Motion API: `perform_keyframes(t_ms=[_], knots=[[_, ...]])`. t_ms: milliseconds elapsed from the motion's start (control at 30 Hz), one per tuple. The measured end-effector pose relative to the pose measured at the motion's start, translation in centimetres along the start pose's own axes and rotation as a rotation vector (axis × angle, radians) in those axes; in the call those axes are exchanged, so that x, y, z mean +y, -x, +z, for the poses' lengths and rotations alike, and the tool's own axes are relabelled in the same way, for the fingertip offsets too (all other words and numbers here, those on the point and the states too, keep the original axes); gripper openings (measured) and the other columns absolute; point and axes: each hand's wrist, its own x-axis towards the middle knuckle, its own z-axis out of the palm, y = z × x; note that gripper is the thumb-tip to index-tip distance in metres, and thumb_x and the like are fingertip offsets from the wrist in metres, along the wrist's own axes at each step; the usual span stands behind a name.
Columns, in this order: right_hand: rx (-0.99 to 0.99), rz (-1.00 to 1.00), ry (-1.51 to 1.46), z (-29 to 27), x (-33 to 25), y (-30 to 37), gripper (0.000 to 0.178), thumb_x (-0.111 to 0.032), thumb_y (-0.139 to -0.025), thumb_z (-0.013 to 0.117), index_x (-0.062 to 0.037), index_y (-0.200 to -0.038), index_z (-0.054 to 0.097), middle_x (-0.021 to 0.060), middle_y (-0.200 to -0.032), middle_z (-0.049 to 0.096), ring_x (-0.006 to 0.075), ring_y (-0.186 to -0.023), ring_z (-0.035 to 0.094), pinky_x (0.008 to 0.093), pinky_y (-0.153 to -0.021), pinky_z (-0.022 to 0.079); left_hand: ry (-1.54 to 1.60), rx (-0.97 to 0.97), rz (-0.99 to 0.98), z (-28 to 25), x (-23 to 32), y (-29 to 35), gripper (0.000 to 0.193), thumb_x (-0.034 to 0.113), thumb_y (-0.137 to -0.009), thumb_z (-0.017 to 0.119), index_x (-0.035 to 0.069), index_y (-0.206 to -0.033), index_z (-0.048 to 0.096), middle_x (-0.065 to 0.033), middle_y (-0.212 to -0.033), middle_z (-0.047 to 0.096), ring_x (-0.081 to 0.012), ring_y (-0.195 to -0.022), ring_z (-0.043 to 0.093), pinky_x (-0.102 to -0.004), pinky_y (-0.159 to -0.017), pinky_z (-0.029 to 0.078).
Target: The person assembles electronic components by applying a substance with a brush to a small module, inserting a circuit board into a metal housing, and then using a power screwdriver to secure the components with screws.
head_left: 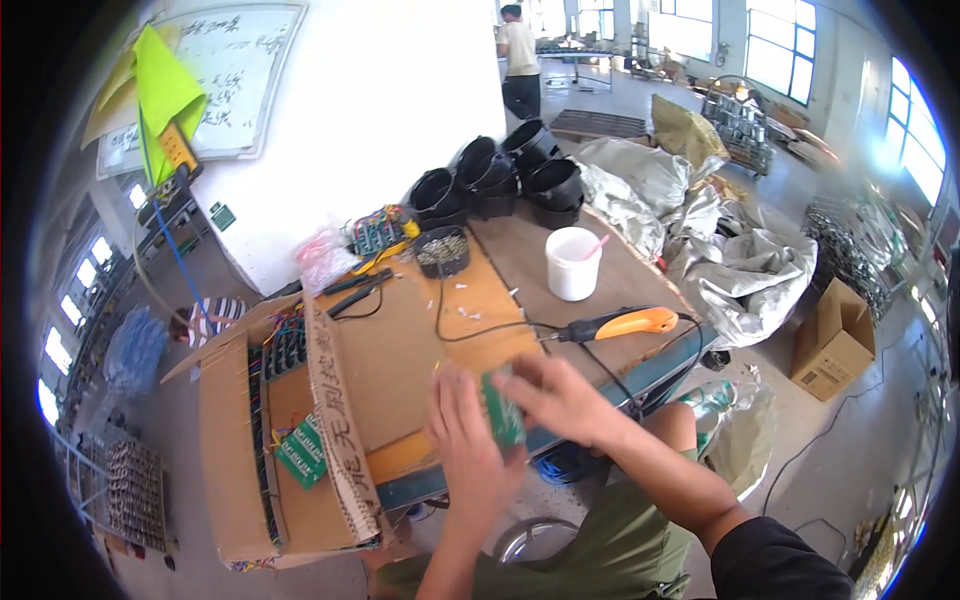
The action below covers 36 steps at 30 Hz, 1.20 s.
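Both hands together at the near edge of the workbench (pixel 560 262), at about 6 o'clock in the head view. Left hand (pixel 468 440) and right hand (pixel 556 398) each closed around a small green circuit board (pixel 503 410), left from the board's 9 o'clock side, right from its 3 o'clock side with fingers over the top edge; blurred, so the finger detail hard to read. Just beyond the right hand, toward 1 o'clock, an orange-handled soldering iron (pixel 620 324) lying flat on the bench, its black cord running back toward 11 o'clock. Farther up at 12 o'clock, a white plastic cup (pixel 573 264) with a pink stick in it, and to its 9 o'clock a small black pot of screws (pixel 442 251). Behind those, stacked black round housings (pixel 500 178). At 9 o'clock from the hands, an open cardboard box (pixel 258 450) holding wired green boards. Crumpled grey sacks (pixel 700 240) at 2 o'clock.
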Motion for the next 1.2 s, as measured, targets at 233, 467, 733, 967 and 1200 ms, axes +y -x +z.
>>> perform_keyframes(t_ms=[233, 467, 733, 967, 1200], knots=[[0.396, -0.264, 0.729, -9.1, -0.5, -3.8, 0.035, -0.033, -0.091, 0.068, 0.0023, -0.096, 0.066, 0.0177, -0.076, 0.068, 0.0364, -0.075, 0.069, 0.0444, -0.069, 0.053, 1.041, -0.174, -0.519, 3.6, -3.3, 0.6, 0.046, 0.008, -0.093, 0.065, -0.003, -0.136, 0.052, -0.0152, -0.108, 0.069, -0.0226, -0.099, 0.068, -0.0395, -0.088, 0.054], [0.631, -0.028, 1.078, -21.8, 3.6, -13.9, 0.042, -0.041, -0.077, 0.077, -0.0011, -0.089, 0.074, 0.0160, -0.081, 0.072, 0.0354, -0.079, 0.070, 0.0438, -0.074, 0.056, 1.463, -0.105, -0.666, 3.8, -3.0, -0.4, 0.044, 0.013, -0.095, 0.059, -0.008, -0.134, 0.051, -0.0235, -0.101, 0.068, -0.0318, -0.092, 0.070, -0.0424, -0.090, 0.054], [0.174, 0.004, 0.641, -20.9, 3.3, -16.6, 0.024, -0.029, -0.078, 0.075, -0.0056, -0.085, 0.077, 0.0138, -0.075, 0.072, 0.0296, -0.073, 0.071, 0.0390, -0.072, 0.057, 1.257, -0.154, -0.734, 3.8, -3.7, -1.6, 0.045, 0.012, -0.094, 0.059, -0.010, -0.133, 0.053, -0.0237, -0.097, 0.070, -0.0301, -0.092, 0.070, -0.0353, -0.084, 0.053], [0.277, -0.196, 0.821, -21.2, 4.7, -17.4, 0.021, -0.024, -0.081, 0.069, -0.0045, -0.083, 0.077, 0.0151, -0.076, 0.072, 0.0318, -0.073, 0.070, 0.0402, -0.073, 0.057, 1.201, -0.198, -0.698, 5.1, -3.0, -4.7, 0.042, 0.011, -0.094, 0.060, -0.009, -0.131, 0.055, -0.0226, -0.101, 0.070, -0.0261, -0.096, 0.068, -0.0324, -0.081, 0.050], [0.347, -0.059, 0.218, -24.5, 4.2, -15.2, 0.022, -0.012, -0.092, 0.059, 0.0057, -0.092, 0.071, 0.0093, -0.078, 0.072, 0.0138, -0.067, 0.070, 0.0266, -0.059, 0.057, 1.166, -0.262, -0.701, 6.8, -2.4, -5.6, 0.042, 0.013, -0.094, 0.061, -0.007, -0.130, 0.055, -0.0223, -0.108, 0.070, -0.0254, -0.099, 0.068, -0.0340, -0.082, 0.050]])
